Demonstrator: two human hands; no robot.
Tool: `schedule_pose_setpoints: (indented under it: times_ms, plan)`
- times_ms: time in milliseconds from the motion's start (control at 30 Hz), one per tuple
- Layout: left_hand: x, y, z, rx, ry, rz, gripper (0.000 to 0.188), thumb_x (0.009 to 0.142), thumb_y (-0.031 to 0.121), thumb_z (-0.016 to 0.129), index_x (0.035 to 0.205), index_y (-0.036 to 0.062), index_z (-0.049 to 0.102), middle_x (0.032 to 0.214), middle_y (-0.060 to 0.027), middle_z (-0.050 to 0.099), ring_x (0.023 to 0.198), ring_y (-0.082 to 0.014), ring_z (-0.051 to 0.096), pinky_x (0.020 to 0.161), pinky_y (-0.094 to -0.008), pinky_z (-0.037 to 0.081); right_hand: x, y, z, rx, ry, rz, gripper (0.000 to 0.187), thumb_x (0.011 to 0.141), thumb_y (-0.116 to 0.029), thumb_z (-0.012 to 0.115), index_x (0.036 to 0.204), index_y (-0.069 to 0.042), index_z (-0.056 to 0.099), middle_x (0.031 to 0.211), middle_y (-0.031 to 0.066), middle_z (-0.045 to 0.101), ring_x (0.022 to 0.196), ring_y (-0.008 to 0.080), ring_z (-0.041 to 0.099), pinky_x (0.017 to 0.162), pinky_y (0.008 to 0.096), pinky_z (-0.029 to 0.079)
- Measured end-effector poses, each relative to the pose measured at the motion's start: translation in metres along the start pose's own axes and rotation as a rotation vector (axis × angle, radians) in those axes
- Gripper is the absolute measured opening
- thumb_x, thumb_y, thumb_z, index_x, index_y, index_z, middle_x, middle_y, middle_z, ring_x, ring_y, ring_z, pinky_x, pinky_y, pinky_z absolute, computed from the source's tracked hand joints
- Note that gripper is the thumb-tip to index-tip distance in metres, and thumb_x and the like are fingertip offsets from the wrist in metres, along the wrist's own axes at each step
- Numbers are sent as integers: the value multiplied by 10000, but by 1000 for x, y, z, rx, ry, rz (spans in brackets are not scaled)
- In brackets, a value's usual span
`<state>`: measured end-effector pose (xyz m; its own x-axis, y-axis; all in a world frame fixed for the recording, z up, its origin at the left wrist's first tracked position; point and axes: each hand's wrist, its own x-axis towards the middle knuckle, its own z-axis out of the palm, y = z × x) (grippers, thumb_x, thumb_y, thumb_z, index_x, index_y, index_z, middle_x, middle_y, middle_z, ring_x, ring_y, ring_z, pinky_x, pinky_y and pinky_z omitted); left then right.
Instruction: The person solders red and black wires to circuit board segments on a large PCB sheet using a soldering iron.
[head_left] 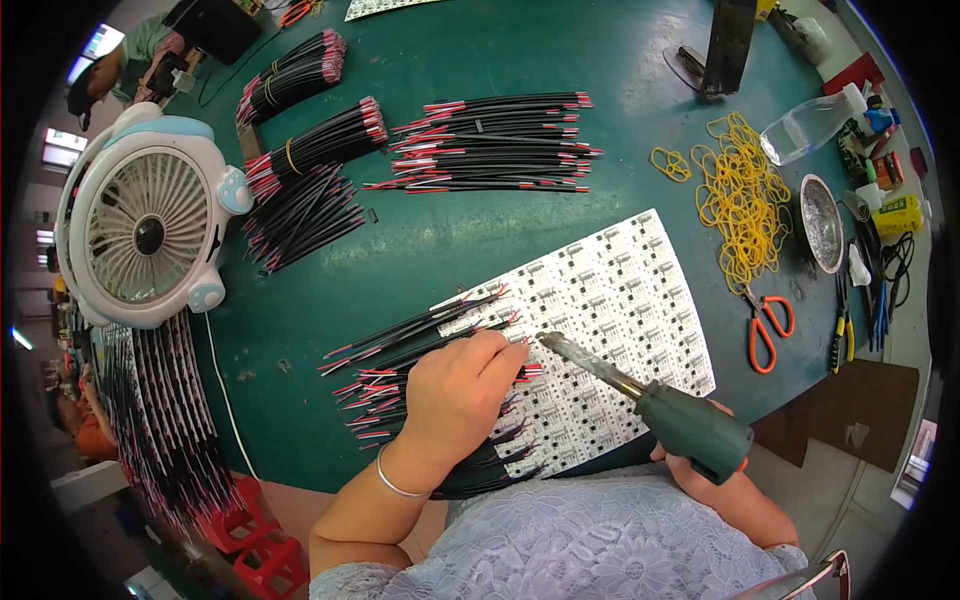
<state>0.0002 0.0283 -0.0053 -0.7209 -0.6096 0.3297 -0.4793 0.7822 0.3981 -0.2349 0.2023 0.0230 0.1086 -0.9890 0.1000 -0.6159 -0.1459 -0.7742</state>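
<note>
Across a white sheet of small circuit boards on the table, my left hand is closed in a pinch on a short black wire, whose end is mostly behind the fingertips. Just right of those fingertips is the dark tip of a soldering iron. My right hand grips its green handle, which covers part of the fingers. Several black wires with red and white ends lie beside and under my left hand, along the sheet's left edge. Some reach onto the boards.
Behind lie loose black wires and banded wire bundles. A white fan stands at left. At right are yellow rubber bands, a metal bowl, orange-handled scissors and a plastic bottle. A person sits far left.
</note>
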Motion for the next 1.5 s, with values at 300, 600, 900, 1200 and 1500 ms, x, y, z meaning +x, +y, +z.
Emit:
schedule_pose_setpoints:
  times_ms: [300, 600, 900, 1200, 1500]
  plan:
    - [2, -3, 0, -28, 9, 11, 126, 719, 98, 635, 842, 97, 663, 790, -17, 587, 631, -182, 597, 514, -298, 467, -8, -3, 0, 18, 5, 128, 281, 807, -17, 528, 1080, 35, 573, 853, 95, 592, 616, 158, 618, 569, 285, 502]
    - [2, -7, 1, -58, 10, 44, 155, 696, 99, 629, 846, 101, 668, 800, -17, 598, 641, -182, 599, 524, -294, 470, -17, -4, 7, 133, 32, 428, 321, 653, -86, 719, 970, -97, 674, 995, 97, 661, 937, 300, 623, 819, 391, 502]
    - [4, -3, 0, -64, 1, 25, 166, 668, 45, 645, 828, 86, 667, 780, -31, 603, 637, -203, 600, 531, -305, 477, -24, -4, 2, 447, 46, 438, 309, 795, -110, 636, 1092, -28, 603, 1047, 129, 634, 760, 224, 650, 671, 321, 524]
    - [-1, 1, -18, -217, -198, -52, 368, 663, -41, 644, 1019, 37, 597, 970, -128, 588, 855, -325, 586, 729, -381, 495, -33, -2, 32, 818, 446, 396, 511, 769, -5, 443, 1274, 53, 384, 1126, 214, 549, 588, 222, 589, 558, 329, 496]
    - [-5, 40, -54, 55, 216, 76, 284, 660, 1, 674, 938, 54, 652, 830, -58, 543, 692, -232, 547, 565, -324, 456, -39, -3, 28, 763, 447, 270, 423, 830, 14, 503, 1247, 44, 437, 1054, 180, 613, 634, 180, 618, 607, 307, 511]
